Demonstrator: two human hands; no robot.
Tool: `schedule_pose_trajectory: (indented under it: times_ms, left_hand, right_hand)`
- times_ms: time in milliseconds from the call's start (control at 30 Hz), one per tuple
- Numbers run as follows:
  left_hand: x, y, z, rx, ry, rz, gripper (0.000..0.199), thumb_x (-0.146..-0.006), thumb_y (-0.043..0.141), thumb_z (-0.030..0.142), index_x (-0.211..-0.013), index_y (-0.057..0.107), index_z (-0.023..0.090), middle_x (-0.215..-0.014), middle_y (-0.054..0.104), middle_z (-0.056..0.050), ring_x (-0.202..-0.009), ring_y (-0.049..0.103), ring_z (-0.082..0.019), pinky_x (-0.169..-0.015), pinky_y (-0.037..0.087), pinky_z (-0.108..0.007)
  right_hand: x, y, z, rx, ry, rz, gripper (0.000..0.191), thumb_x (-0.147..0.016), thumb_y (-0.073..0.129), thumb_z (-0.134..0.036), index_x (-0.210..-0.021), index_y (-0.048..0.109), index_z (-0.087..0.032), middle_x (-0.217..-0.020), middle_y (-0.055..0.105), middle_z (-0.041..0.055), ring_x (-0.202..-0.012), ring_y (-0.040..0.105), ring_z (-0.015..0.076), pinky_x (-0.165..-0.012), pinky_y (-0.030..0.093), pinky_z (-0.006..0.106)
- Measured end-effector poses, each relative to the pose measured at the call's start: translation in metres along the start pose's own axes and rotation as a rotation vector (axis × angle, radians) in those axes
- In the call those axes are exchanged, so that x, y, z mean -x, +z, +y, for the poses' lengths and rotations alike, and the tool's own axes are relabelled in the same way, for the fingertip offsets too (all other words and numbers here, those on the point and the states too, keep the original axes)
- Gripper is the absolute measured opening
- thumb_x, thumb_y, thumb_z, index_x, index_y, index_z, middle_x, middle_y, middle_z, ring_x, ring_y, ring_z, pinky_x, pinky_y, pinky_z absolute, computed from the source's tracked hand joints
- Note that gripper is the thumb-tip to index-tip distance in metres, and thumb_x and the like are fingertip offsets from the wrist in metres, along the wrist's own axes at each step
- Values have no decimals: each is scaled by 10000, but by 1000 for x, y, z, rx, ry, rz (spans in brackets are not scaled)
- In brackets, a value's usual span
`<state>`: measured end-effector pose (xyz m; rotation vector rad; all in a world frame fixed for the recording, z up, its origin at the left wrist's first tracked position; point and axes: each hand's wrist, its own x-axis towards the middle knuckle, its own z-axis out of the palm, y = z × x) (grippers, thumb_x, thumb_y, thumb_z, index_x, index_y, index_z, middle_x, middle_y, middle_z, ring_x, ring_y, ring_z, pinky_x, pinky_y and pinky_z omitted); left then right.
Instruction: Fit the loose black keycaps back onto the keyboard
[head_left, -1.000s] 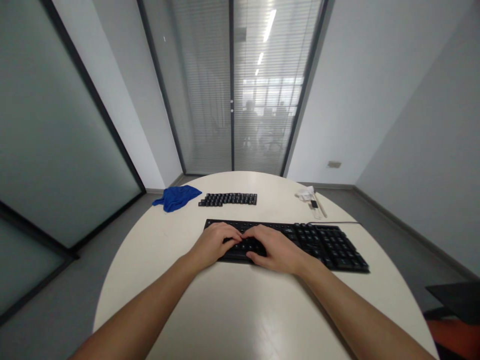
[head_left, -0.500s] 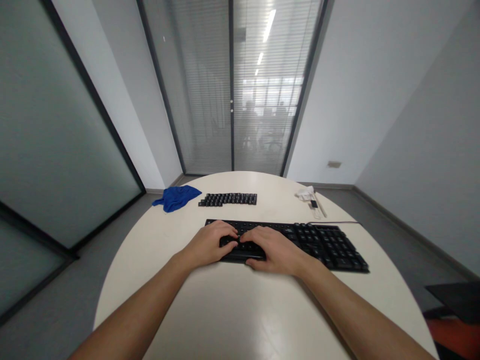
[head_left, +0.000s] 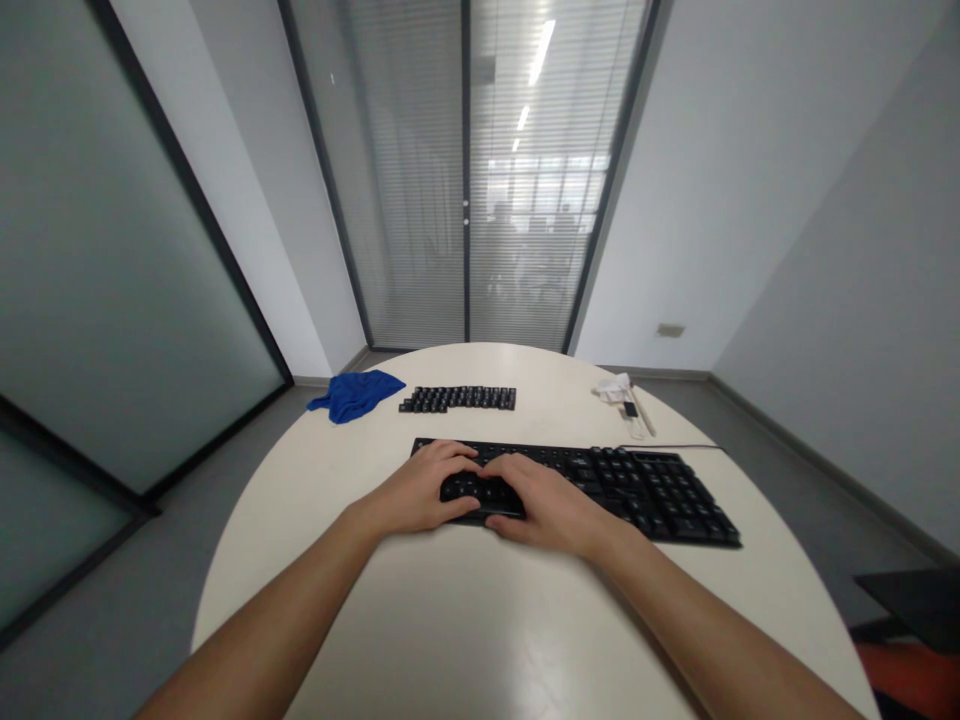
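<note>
A black keyboard lies on the round cream table, its left part beneath both hands. My left hand rests at the keyboard's left end, thumb apart from the fingers. Close beside it, my right hand reaches over the keys with its thumb at the front edge. The fingertips of both hands nearly meet; whether they pinch anything small between them cannot be made out. Behind the keyboard, several loose black keycaps stand in rows.
A blue cloth lies at the back left of the table. At the back right are a crumpled white cloth, a small black item and a pale stick. A cable runs off the right edge.
My left thumb has moved slightly toward the keyboard's front edge, away from its fingers. My right hand has shifted a little to the left. The view has moved slightly.
</note>
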<state>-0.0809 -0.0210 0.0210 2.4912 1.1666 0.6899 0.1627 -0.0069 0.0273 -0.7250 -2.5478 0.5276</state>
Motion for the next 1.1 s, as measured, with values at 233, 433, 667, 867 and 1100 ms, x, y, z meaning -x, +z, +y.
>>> schedule_pose_trajectory:
  times_ms: [233, 433, 667, 867, 1100]
  left_hand:
    - [0, -3, 3, -25, 5, -24, 333, -868, 703, 350, -1183, 684, 245, -1346, 592, -102, -1259, 519, -286, -1086, 401, -464]
    - [1, -5, 4, -56, 50, -20, 370, -836, 734, 384, -1173, 683, 240, -1337, 599, -108, -1255, 527, -293, -1084, 403, -454]
    - [0, -5, 3, -97, 57, -44, 512, -762, 792, 461, -1211, 662, 255, -1351, 589, -97, -1248, 530, -308, -1078, 407, -457]
    - [-2, -5, 10, -167, 59, -68, 471, -735, 816, 437, -1135, 678, 229, -1344, 579, -102, -1239, 528, -314, -1068, 419, -457]
    - [-2, -5, 12, -182, 38, -54, 335, -856, 694, 394, -1139, 669, 217, -1329, 588, -101, -1249, 514, -295, -1074, 414, -450]
  right_hand:
    - [0, 0, -1, 32, 60, 5, 463, -822, 714, -332, -1244, 565, -215, -1213, 632, 105, -1139, 601, 262, -982, 495, 416]
    - [0, 2, 2, 110, 27, 15, 384, -804, 721, -338, -1146, 605, -209, -1163, 652, 97, -1112, 605, 266, -962, 505, 410]
    - [-4, -1, -2, 149, 14, 15, 411, -779, 741, -307, -1155, 609, -204, -1129, 675, 91, -1067, 616, 273, -943, 497, 410]
    - [-7, -2, -4, 190, -10, -27, 313, -795, 721, -297, -1074, 630, -188, -1073, 687, 90, -1045, 617, 274, -945, 496, 405]
    - [-4, 1, 1, 203, -54, -24, 345, -837, 685, -364, -1111, 609, -170, -1100, 674, 104, -1061, 600, 272, -958, 494, 427]
